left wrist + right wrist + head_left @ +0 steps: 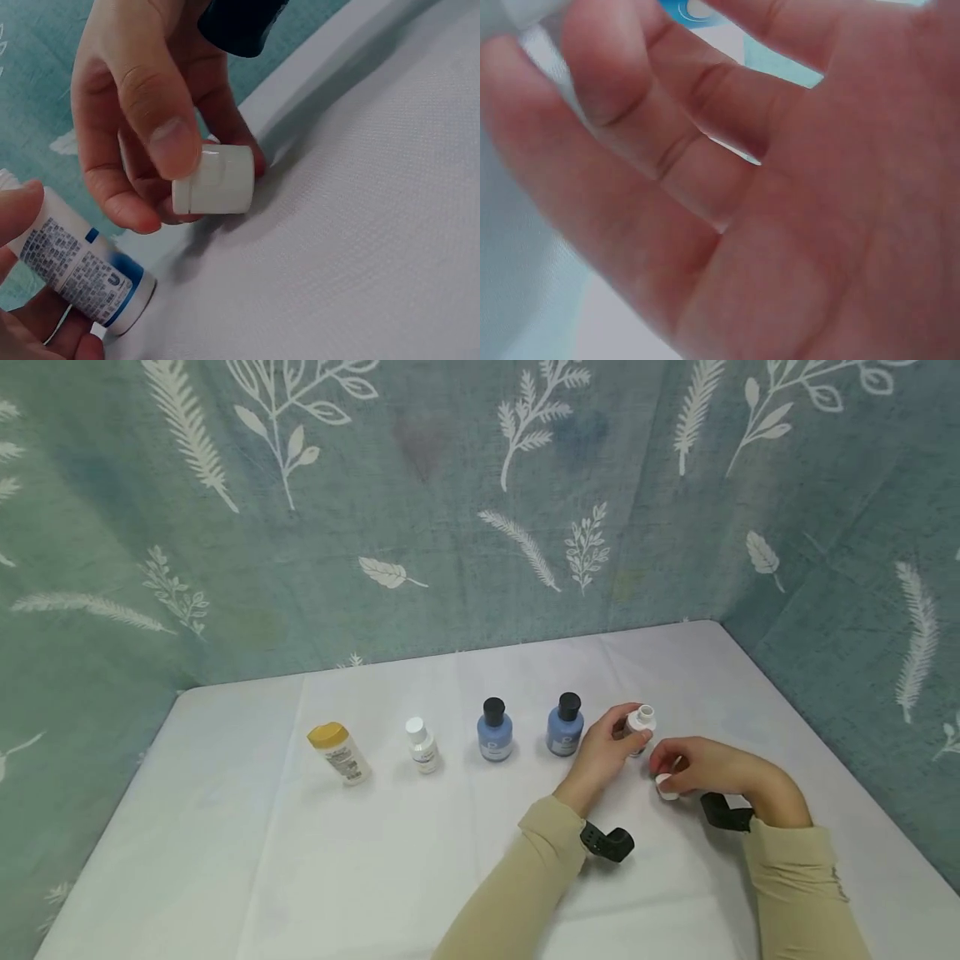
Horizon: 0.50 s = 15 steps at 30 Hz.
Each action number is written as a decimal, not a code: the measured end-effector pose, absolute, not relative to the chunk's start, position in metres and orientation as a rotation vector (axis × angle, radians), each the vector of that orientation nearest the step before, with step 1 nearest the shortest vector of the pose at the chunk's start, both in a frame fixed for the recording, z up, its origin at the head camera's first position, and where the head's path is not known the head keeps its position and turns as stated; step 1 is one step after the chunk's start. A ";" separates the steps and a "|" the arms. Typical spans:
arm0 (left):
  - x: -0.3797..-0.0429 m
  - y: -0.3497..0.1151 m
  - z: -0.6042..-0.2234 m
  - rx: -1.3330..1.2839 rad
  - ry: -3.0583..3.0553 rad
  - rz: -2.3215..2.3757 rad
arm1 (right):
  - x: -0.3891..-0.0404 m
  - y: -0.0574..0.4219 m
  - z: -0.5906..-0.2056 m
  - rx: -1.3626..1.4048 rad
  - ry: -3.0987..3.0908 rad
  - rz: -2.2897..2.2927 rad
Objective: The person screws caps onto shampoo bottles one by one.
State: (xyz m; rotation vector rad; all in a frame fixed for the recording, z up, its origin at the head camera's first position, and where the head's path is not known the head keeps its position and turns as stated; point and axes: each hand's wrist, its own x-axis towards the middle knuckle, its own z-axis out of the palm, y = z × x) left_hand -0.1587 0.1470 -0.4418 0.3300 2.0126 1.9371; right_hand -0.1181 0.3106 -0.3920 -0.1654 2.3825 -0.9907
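My left hand (600, 758) grips a small white bottle (641, 719) near the right side of the table. Its bare neck faces up, uncapped, and the left wrist view shows printed text and a blue band on the bottle (90, 262). Just to the right, my right hand (708, 768) pinches a white cap (667, 787) between thumb and fingers, low over the cloth. That cap (217, 180) is apart from the bottle. In the right wrist view, the fingers and palm of my right hand (727, 172) fill most of the picture.
Left of my hands stand two blue bottles with black caps (565, 724) (495, 730), a small white bottle with a white cap (422, 746), and a white bottle with a yellow cap (341, 753). A white cloth covers the table (360, 860); patterned green fabric (450, 510) hangs behind it.
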 end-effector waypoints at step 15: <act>-0.158 0.150 -0.446 0.285 2.039 2.040 | -0.124 0.323 -0.397 -0.079 2.665 -1.003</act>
